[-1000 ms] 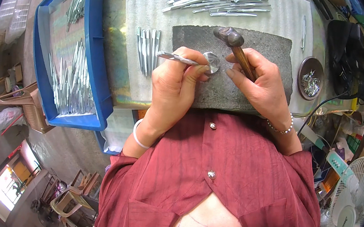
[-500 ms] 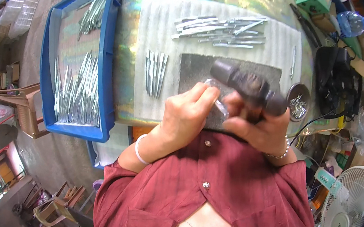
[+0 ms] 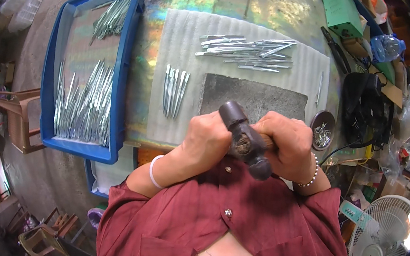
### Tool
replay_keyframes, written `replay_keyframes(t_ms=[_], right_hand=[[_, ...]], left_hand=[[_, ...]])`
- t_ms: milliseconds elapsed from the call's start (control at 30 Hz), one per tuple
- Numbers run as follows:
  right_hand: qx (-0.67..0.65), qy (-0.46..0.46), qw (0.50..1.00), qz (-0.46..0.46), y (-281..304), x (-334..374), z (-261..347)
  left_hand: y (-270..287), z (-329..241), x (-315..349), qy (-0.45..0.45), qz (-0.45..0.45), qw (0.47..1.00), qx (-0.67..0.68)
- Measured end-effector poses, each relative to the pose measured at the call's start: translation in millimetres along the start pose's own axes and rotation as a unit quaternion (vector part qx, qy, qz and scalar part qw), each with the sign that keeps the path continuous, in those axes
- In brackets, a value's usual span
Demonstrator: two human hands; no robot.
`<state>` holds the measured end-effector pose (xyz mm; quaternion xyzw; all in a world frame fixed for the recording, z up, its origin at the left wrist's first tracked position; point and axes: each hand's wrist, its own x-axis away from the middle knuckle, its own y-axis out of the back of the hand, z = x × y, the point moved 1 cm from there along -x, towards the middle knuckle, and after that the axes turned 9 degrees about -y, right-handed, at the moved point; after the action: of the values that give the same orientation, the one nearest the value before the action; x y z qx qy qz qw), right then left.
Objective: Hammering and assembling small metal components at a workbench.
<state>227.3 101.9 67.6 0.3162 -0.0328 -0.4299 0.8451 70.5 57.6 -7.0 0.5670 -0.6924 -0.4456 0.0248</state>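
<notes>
My right hand (image 3: 286, 141) is wrapped round the handle of a hammer (image 3: 244, 143), whose dark metal head tilts in front of my shirt. My left hand (image 3: 207, 137) is closed close beside the hammer head; what its fingers pinch is hidden. Both hands are at the near edge of a dark stone-like slab (image 3: 255, 98). Left of the slab, several slim silver metal pieces (image 3: 173, 93) lie in a row. Beyond it is a loose pile of similar silver pieces (image 3: 248, 52). They rest on a white foam sheet (image 3: 187, 27).
On the left stands a blue tray (image 3: 126, 66) with two bunches of slim metal pieces. A small bowl (image 3: 315, 121) of tiny metal parts is to the right, near a black bag (image 3: 361, 104). Pliers (image 3: 335, 49), a green box (image 3: 341, 14) and a fan (image 3: 382, 239) are further right.
Both hands have drawn nearer my shirt. The hammer head has turned and come down toward my left hand. A shiny strip that showed between my hands is now hidden.
</notes>
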Motion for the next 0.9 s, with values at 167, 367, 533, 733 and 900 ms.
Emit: replay_keyframes(t_ms=[167,367,533,733,900], right_hand=[[0.005,-0.011,1.0,0.013,1.3,3.8,2.8],[-0.244,-0.295,0.921,-0.07,16.3,30.4,21.8],[-0.118,-0.26,0.958,-0.016,30.5,51.6,25.3],[-0.065,-0.22,0.973,-0.019,17.6,37.6,19.1],[-0.044,-0.112,0.993,-0.006,5.9,0.6,15.6]], left_hand=[[-5.4,3.8,0.5,-0.002,0.003,0.999,-0.052],[-3.1,4.9,0.3,0.012,-0.052,0.998,0.014],[-2.5,6.2,1.7,0.017,-0.054,0.998,0.019],[-2.7,7.5,1.0,-0.001,-0.061,0.998,0.003],[-4.0,11.3,2.1,-0.016,-0.064,0.998,-0.006]])
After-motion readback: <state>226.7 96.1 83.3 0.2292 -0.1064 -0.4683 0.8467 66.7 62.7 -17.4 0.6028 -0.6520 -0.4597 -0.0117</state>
